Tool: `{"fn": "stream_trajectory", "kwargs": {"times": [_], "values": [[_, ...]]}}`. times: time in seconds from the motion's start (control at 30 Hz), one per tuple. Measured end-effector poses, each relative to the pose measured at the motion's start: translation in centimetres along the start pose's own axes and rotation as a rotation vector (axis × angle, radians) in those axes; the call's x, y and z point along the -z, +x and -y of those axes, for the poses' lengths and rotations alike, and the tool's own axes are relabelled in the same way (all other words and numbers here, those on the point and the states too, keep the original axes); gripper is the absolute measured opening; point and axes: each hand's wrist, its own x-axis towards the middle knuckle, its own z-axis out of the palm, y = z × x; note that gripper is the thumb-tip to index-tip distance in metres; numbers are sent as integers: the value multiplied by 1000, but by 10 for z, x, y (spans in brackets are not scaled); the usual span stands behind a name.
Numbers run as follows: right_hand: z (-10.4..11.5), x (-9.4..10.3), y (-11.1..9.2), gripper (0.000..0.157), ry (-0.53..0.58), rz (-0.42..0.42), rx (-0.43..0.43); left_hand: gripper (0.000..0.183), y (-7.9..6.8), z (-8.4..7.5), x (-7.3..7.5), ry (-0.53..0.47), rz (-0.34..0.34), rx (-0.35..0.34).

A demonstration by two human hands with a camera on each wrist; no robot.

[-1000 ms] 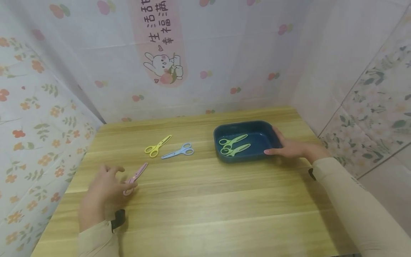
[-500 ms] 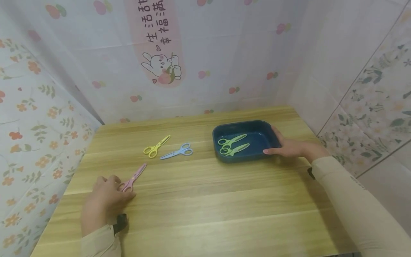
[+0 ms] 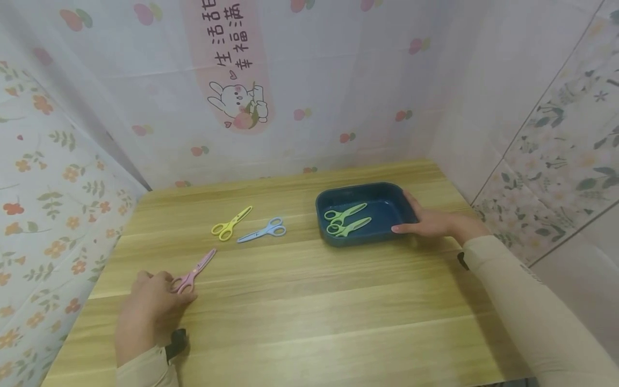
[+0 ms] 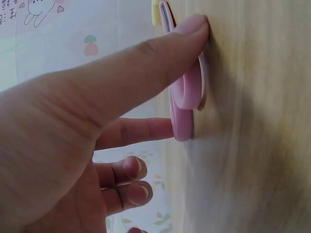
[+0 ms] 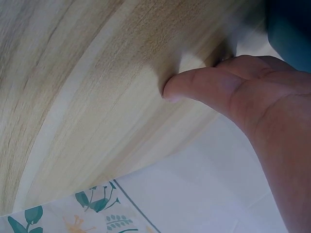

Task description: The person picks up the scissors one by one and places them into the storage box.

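My left hand (image 3: 151, 300) is at the handles of the pink scissors (image 3: 195, 270), which lie on the table. In the left wrist view the thumb is on one side of the pink loops (image 4: 187, 90) and a finger touches the other, pinching them; the remaining fingers are bent, off the scissors. Holding the right end of a dark blue tray (image 3: 367, 238), my right hand (image 3: 430, 222) has its thumb at the near rim and its fingers along the right side. Two pairs of green scissors (image 3: 349, 227) lie in the tray's left part.
Yellow scissors (image 3: 232, 223) and light blue scissors (image 3: 263, 230) lie on the wood-grain table (image 3: 309, 312), between the pink scissors and the tray. A printed cloth (image 3: 309, 80) hangs behind the table, with patterned walls at both sides.
My left hand has come down from above the pink scissors and closed in on their handles. The right hand stays at the tray. The whole view has shifted slightly.
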Motion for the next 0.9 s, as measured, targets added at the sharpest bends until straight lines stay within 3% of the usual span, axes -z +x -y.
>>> {"fn": "stream_trajectory", "kwargs": {"times": [0.4,0.63,0.9], "values": [[0,0,1,127,21,8,4,54,-3,0,5,33,-7,-15],[0,-1,0,128,23,7,8,49,-2,2,2,58,-60,-81],[-1,-1,1,127,14,3,5,91,1,1,5,3,-142,-77]]}}
